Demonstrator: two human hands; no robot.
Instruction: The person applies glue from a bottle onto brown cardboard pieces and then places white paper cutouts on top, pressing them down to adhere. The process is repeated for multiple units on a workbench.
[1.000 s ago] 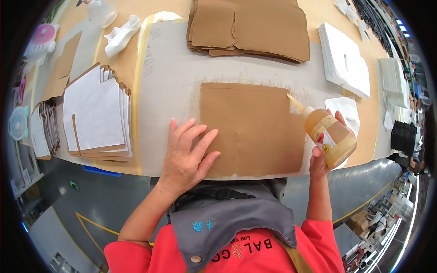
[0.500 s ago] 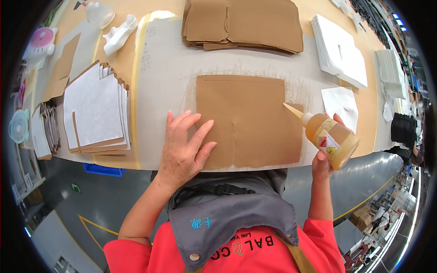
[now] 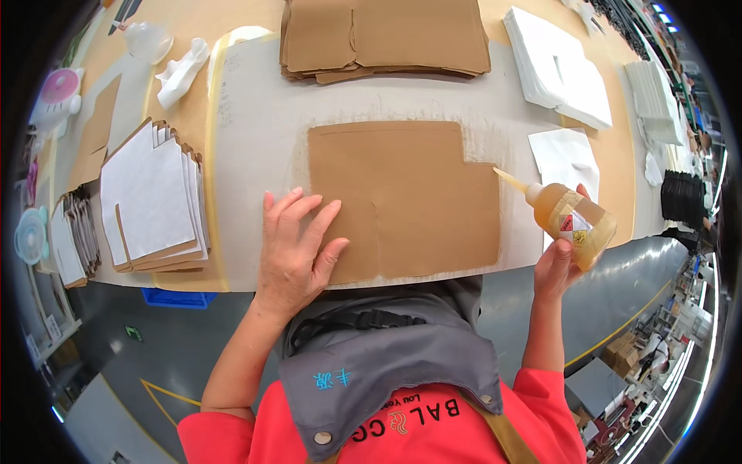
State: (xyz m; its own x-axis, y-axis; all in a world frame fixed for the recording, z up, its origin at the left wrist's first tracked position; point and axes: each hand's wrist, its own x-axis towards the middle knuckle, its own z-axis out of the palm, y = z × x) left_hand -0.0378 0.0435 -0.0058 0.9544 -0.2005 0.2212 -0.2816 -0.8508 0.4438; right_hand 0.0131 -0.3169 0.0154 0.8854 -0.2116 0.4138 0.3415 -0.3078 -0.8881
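Observation:
A flat brown panel (image 3: 410, 193) with a notched upper right corner lies on the grey sheet (image 3: 255, 155) in front of me. My left hand (image 3: 294, 247) rests at its left edge, fingers spread and fingertips on or just beside the panel. In my right hand (image 3: 558, 271) is a squeeze bottle (image 3: 576, 224) of amber liquid, tilted with its pointed nozzle toward the panel. The nozzle tip is at the outer corner of the notch; whether it touches is too fine to tell. Part of my right fingers is hidden behind the bottle.
Stacked brown panels (image 3: 386, 35) lie beyond. At right are white pieces (image 3: 556, 73) in a stack and a loose white sheet (image 3: 564, 158). White-faced brown pieces (image 3: 151, 197) are piled at left. A crumpled white piece (image 3: 183, 73) and a clear bottle (image 3: 149, 41) are at the far left.
The bottle's nozzle tip has moved right along the notch edge, from its inner corner to the outer one. My left hand keeps its place by the panel. The whole view has shifted slightly.

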